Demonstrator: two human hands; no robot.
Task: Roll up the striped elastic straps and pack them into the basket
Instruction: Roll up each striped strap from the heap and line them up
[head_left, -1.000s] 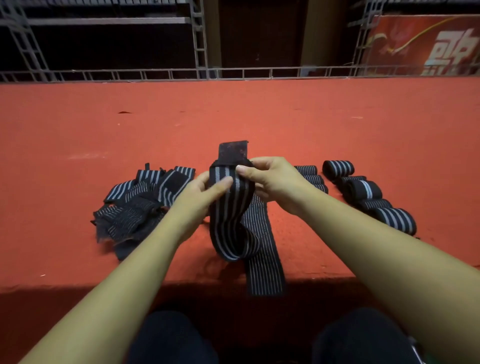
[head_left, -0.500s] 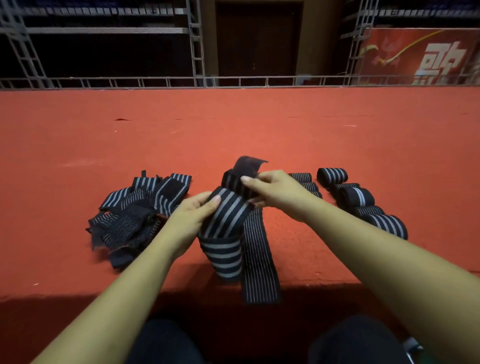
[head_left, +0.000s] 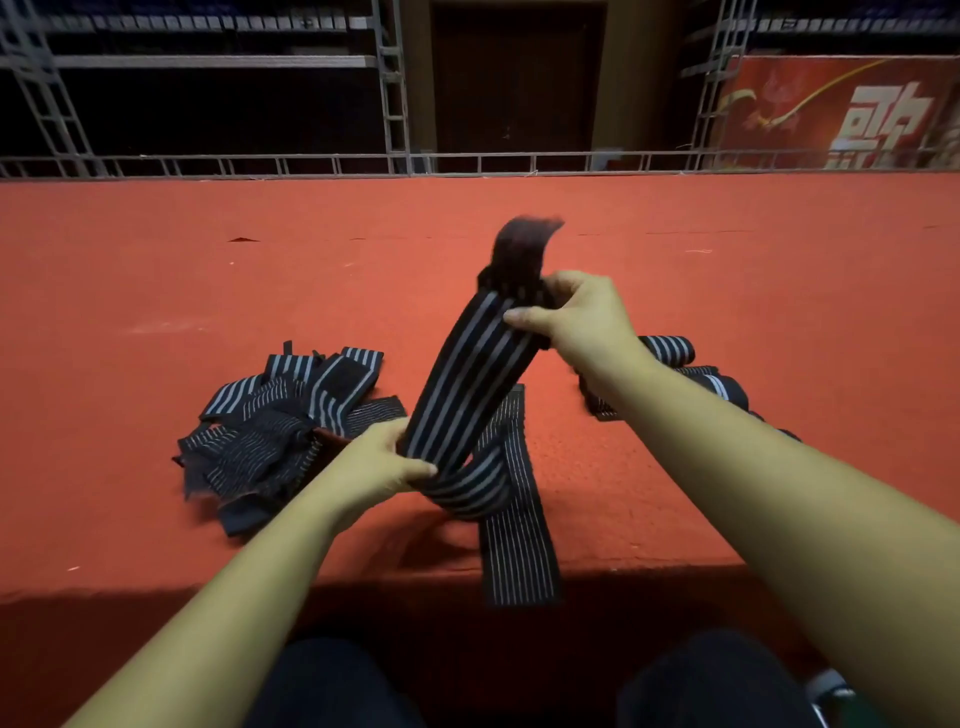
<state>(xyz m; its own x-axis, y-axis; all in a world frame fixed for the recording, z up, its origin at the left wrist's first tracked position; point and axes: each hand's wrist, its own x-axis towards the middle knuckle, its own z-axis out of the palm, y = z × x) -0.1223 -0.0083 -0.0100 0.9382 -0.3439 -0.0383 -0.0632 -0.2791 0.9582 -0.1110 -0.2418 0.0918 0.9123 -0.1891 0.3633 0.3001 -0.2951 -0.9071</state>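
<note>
Red carpet (head_left: 156, 291) covers a raised platform, with a metal truss (head_left: 389, 104) and a red banner (head_left: 857, 114) behind it. One striped strap (head_left: 467, 395) slants taut between the person's hands above the carpet. The right hand (head_left: 582, 322) pinches its upper part, thumb on the striped face, and a blurred dark end sticks up above the fingers. The left hand (head_left: 379, 467) grips the lower part with fingers curled round it. Below that hand the strap loops and lies flat on the carpet, its end hanging over the near edge. A pile (head_left: 280, 431) of loose straps lies to the left, and rolls (head_left: 670, 349) sit to the right, partly hidden by the right forearm.
</note>
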